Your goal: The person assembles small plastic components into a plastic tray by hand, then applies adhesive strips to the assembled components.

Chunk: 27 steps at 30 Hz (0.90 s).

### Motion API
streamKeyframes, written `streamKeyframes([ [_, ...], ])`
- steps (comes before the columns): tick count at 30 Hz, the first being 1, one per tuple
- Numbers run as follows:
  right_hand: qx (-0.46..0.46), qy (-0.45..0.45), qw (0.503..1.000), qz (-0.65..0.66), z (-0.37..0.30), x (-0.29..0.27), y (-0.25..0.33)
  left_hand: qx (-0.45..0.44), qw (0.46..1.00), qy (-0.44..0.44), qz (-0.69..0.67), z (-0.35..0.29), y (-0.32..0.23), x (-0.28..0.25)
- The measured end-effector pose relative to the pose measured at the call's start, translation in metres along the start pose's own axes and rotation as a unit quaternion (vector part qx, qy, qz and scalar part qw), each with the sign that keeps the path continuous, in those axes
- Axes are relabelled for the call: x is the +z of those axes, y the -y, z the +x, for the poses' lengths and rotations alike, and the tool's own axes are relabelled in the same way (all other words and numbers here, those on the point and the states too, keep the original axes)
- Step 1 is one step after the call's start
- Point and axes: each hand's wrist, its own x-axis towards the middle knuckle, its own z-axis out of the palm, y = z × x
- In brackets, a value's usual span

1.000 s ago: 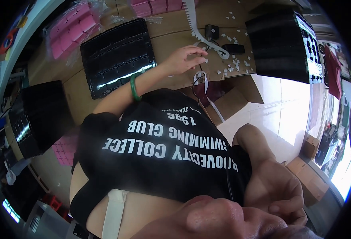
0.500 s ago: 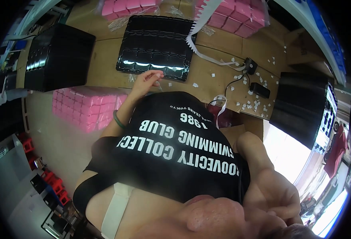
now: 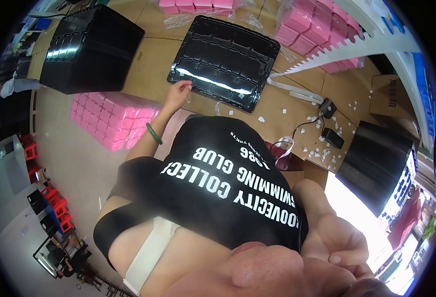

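Note:
A glossy black moulded plastic tray [image 3: 225, 62] with rows of cells lies on the brown work surface [image 3: 151, 64] in front of me. My left hand [image 3: 178, 94] is at its near left corner, fingers curled together by the rim; whether they grip anything is too small to tell. A small whitish square shows on the tray by the fingertips. Raised close to my head at the lower right, my right hand [image 3: 339, 242] has its fingers bent inward and partly hidden. A green bangle [image 3: 153, 133] circles my left wrist.
Black tray stacks [image 3: 91, 49] stand left, with another black stack [image 3: 376, 158] right. Wrapped pink blocks [image 3: 114, 119] are low left; more pink blocks [image 3: 322, 29] lie behind. A white toothed strip [image 3: 337, 54] runs to a small black device [image 3: 328, 108]. White scraps [image 3: 322, 152] litter the surface.
The view has turned, so the tray and stacks sit further right in the picture. My left hand is now at the tray's near left corner rather than its near edge; my right hand stays by my head.

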Motion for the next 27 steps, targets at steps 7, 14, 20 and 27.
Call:
streamKeyframes([
  [7, 0.01, -0.021, 0.998, 0.05, 0.003, 0.041, -0.021, 0.09, 0.994, -0.027, 0.053, 0.081, -0.034, -0.001],
  [14, 0.326, 0.214, 0.916, -0.093, -0.102, 0.095, -0.089, 0.085, 0.995, -0.058, 0.021, 0.144, -0.045, -0.035],
  [20, 0.601, 0.316, 0.729, -0.081, -0.328, 0.168, -0.229, 0.078, 0.996, -0.028, -0.036, 0.201, -0.055, -0.02],
  [27, 0.635, 0.346, 0.673, -0.155, -0.442, 0.199, -0.314, 0.033, 0.989, 0.041, -0.139, 0.223, -0.065, 0.011],
])
